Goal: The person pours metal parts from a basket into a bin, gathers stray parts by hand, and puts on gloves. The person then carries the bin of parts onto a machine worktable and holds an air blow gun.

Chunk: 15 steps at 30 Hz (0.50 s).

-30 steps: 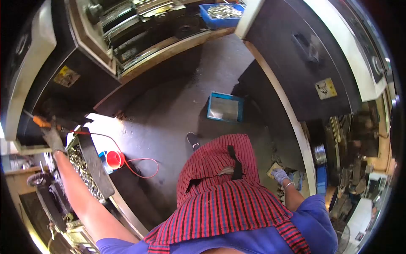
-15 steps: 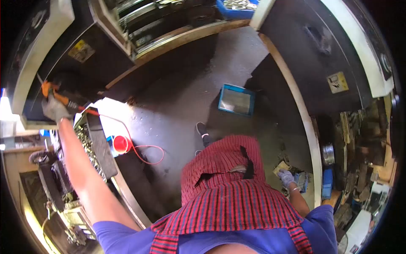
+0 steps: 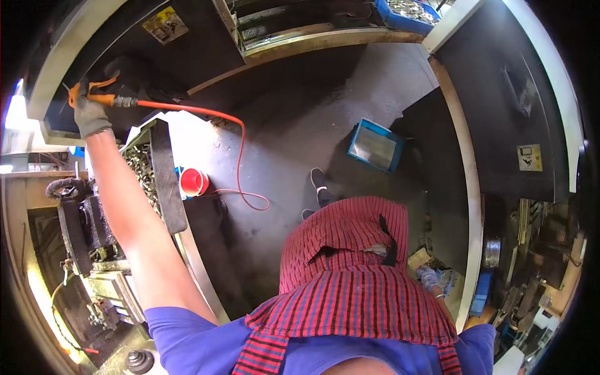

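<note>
At the upper left my left hand (image 3: 91, 114), in a grey glove, is wrapped round an orange air gun (image 3: 102, 99). A red hose (image 3: 219, 113) runs from the gun's end to the right and loops down near the floor. My right hand (image 3: 429, 278), in a pale glove, is low at the right beside my apron, at a yellowish block or cloth (image 3: 419, 259). Its fingers are partly hidden and small, so its grip is unclear.
A blue tray (image 3: 376, 145) lies on the floor ahead. A red bucket (image 3: 194, 182) stands beside a long bin of metal pieces (image 3: 142, 169) at the left. Dark machine cabinets (image 3: 500, 94) stand around, and a blue crate of metal parts (image 3: 409, 12) is at the top.
My left hand has risen with the air gun, and the hose is stretched out more. The surroundings have shifted right in view. My right hand is lower and more hidden behind the apron.
</note>
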Each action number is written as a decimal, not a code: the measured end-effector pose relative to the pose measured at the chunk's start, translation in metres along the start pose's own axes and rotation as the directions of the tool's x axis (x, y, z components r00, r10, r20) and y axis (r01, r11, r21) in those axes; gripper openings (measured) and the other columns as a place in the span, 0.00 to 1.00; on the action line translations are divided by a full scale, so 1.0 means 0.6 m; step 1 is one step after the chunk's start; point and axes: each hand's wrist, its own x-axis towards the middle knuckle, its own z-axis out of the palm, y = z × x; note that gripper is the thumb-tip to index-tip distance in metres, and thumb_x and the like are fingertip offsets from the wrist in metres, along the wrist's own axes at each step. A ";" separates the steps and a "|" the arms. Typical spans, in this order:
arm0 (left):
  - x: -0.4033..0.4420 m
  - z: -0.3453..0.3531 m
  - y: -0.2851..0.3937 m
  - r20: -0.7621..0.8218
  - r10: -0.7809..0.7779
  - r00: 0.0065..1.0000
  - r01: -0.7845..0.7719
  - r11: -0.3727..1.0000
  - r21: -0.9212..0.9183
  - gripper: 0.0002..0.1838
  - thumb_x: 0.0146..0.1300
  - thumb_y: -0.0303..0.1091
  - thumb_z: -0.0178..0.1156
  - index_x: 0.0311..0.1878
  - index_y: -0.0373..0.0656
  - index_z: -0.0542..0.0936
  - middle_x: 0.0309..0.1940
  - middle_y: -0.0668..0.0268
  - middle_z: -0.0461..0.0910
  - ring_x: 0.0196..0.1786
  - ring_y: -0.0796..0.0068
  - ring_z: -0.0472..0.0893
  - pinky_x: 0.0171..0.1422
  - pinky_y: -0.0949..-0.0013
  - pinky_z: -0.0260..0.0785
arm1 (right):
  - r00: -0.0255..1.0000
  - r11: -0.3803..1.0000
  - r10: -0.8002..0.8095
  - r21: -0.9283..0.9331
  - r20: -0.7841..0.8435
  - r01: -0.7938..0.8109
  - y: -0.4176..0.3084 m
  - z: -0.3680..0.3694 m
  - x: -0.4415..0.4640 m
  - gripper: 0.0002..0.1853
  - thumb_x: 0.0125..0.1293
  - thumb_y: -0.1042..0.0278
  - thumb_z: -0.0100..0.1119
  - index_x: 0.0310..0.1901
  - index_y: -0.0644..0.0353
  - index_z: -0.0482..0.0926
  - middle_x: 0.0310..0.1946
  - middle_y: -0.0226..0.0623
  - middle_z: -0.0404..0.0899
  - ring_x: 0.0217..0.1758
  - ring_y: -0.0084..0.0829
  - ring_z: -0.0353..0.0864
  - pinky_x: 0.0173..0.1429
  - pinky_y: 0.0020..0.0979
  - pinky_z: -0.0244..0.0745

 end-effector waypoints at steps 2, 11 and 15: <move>-0.078 0.072 0.064 -0.341 -0.106 0.934 0.008 0.961 -0.276 0.13 0.59 0.40 0.59 0.40 0.41 0.76 0.36 0.63 0.77 0.36 0.69 0.77 0.42 0.68 0.71 | 0.996 0.993 -0.088 -0.085 -0.010 0.087 0.074 -0.006 0.078 0.18 0.59 0.62 0.52 0.49 0.62 0.75 0.42 0.38 0.78 0.39 0.30 0.76 0.42 0.29 0.71; -0.234 0.049 0.098 -0.344 0.172 0.923 -0.261 0.937 -0.233 0.27 0.61 0.52 0.48 0.53 0.39 0.68 0.50 0.55 0.70 0.54 0.58 0.71 0.60 0.55 0.62 | 0.985 0.965 -0.167 -0.198 0.050 0.174 0.058 -0.046 0.108 0.23 0.59 0.60 0.52 0.53 0.65 0.72 0.45 0.40 0.78 0.43 0.31 0.77 0.44 0.29 0.71; -0.505 0.076 0.046 0.063 0.248 0.967 -0.216 0.659 0.721 0.18 0.61 0.46 0.52 0.42 0.40 0.72 0.41 0.58 0.73 0.45 0.62 0.73 0.51 0.59 0.64 | 0.989 0.972 -0.142 -0.183 0.047 0.149 -0.013 -0.029 0.067 0.23 0.59 0.60 0.53 0.54 0.64 0.72 0.44 0.41 0.77 0.44 0.32 0.76 0.45 0.30 0.71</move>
